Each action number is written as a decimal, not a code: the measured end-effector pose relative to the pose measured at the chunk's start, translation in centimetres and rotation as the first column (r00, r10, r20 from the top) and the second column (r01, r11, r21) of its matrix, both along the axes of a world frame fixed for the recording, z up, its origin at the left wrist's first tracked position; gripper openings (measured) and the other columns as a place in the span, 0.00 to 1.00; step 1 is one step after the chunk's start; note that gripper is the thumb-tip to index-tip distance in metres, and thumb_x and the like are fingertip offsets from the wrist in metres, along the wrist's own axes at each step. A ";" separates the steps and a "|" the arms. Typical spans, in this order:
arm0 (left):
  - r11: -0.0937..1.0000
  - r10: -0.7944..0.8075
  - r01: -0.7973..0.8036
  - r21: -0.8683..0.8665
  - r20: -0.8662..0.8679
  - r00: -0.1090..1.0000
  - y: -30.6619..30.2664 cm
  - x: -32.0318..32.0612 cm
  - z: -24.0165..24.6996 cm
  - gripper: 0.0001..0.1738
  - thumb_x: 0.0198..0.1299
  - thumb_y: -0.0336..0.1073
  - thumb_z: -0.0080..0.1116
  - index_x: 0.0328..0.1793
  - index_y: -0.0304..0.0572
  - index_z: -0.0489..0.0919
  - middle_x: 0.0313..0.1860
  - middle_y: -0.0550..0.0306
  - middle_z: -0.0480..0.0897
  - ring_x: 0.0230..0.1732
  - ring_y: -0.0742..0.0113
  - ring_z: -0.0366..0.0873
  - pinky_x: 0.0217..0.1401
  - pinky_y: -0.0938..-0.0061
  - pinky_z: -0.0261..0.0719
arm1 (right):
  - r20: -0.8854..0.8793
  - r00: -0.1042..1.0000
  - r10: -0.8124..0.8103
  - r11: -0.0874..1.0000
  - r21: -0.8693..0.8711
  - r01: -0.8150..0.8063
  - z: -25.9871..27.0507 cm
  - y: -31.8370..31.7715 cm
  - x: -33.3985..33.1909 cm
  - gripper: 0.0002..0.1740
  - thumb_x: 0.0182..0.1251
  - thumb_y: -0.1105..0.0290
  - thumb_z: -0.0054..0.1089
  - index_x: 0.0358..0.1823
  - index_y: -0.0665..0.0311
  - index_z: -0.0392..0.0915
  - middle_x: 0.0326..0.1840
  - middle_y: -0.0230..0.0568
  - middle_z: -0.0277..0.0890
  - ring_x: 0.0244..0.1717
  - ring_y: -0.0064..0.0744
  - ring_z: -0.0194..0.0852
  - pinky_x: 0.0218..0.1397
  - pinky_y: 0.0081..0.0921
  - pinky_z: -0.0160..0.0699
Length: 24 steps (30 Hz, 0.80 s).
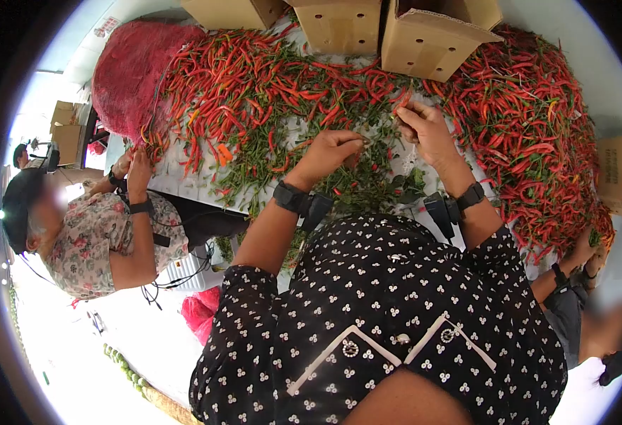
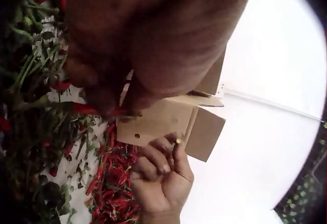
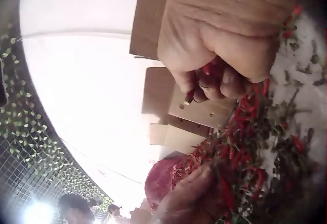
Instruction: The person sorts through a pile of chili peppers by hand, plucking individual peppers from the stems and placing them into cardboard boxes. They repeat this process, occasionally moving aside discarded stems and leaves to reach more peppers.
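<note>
In the head view, the left hand (image 1: 328, 157) is over the mixed green and red chilies (image 1: 275, 152), thumb and fingertips together. The left wrist view has this hand (image 2: 148, 40) pinching a red chili (image 2: 84, 109) with a green stem. To its right in the head view, the right hand (image 1: 430, 133) is raised, with a red chili (image 1: 403, 98) at its fingertips. Seen from the right wrist, the right hand (image 3: 225, 35) curls its fingers round red chili (image 3: 208, 69), partly hidden in the palm. The two hands are apart.
Cardboard boxes (image 1: 339, 30) stand along the far side. A large heap of red chilies (image 1: 530, 134) is at right, a red mesh sack (image 1: 130, 78) at far left. One person (image 1: 105, 241) works at the left, another (image 1: 566, 319) at the lower right.
</note>
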<state>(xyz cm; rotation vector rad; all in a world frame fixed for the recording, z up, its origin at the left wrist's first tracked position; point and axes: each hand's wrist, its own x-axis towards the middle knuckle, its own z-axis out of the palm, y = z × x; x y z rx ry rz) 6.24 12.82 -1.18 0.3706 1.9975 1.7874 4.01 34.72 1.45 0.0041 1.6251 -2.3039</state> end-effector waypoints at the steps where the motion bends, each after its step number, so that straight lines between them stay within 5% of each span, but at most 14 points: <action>1: 0.996 0.080 -0.082 0.025 0.092 0.993 -0.1 -0.1 0.1 0.10 0.59 0.33 0.51 0.40 0.35 0.79 0.28 0.63 0.79 0.24 0.80 0.71 0.28 0.80 0.71 | -0.005 1.000 -0.002 1.000 0.004 0.002 1.0 0.1 -0.1 0.09 0.63 0.67 0.54 0.37 0.65 0.74 0.20 0.24 0.62 0.18 0.13 0.53 0.19 0.15 0.47; 3: 0.992 0.106 -0.107 -0.063 -0.015 0.994 -0.1 0.0 0.6 0.12 0.61 0.36 0.49 0.40 0.35 0.79 0.27 0.63 0.78 0.23 0.80 0.72 0.27 0.80 0.71 | -0.076 0.997 0.006 0.996 0.086 0.000 2.6 0.0 0.1 0.09 0.63 0.67 0.53 0.36 0.66 0.74 0.20 0.24 0.63 0.18 0.13 0.52 0.19 0.15 0.47; 10: 0.959 0.272 -0.281 0.026 0.189 0.944 -0.5 -0.1 0.6 0.14 0.64 0.41 0.46 0.39 0.38 0.75 0.22 0.65 0.75 0.20 0.80 0.69 0.23 0.81 0.66 | 0.024 0.992 0.125 0.983 0.133 -0.127 1.4 0.6 0.7 0.09 0.64 0.66 0.51 0.35 0.65 0.74 0.22 0.25 0.64 0.17 0.13 0.51 0.19 0.15 0.47; 15: 0.959 0.269 -0.281 0.036 0.191 0.944 -0.1 -0.1 0.9 0.15 0.65 0.42 0.43 0.33 0.39 0.74 0.20 0.66 0.73 0.18 0.81 0.65 0.21 0.83 0.62 | 0.192 0.966 0.171 0.983 -0.102 -0.154 -0.1 2.0 1.9 0.10 0.63 0.68 0.51 0.39 0.67 0.73 0.24 0.27 0.65 0.17 0.14 0.51 0.19 0.15 0.48; 19: 0.969 0.223 -0.237 0.071 0.165 0.961 0.6 -0.4 1.0 0.17 0.65 0.43 0.41 0.32 0.40 0.74 0.20 0.64 0.75 0.17 0.80 0.64 0.19 0.83 0.60 | 0.255 0.959 0.124 0.989 -0.114 -0.097 0.1 3.9 3.0 0.11 0.62 0.68 0.51 0.41 0.68 0.72 0.24 0.28 0.65 0.17 0.14 0.51 0.19 0.15 0.48; 23: 0.961 0.233 -0.262 0.092 0.251 0.940 0.8 -0.6 0.6 0.17 0.66 0.45 0.41 0.33 0.42 0.74 0.22 0.63 0.77 0.16 0.80 0.64 0.18 0.84 0.59 | 0.243 0.967 0.084 0.996 0.008 -0.088 -0.1 7.2 5.9 0.11 0.61 0.66 0.52 0.37 0.69 0.73 0.21 0.27 0.64 0.16 0.13 0.51 0.18 0.14 0.47; 24: 0.970 0.192 -0.223 0.094 0.263 0.945 0.5 -0.7 0.3 0.17 0.66 0.46 0.42 0.34 0.42 0.73 0.23 0.64 0.78 0.16 0.80 0.65 0.18 0.84 0.60 | 0.218 0.970 0.111 0.975 0.164 -0.148 0.2 8.8 7.1 0.11 0.60 0.66 0.52 0.35 0.68 0.73 0.20 0.26 0.64 0.16 0.13 0.51 0.18 0.14 0.46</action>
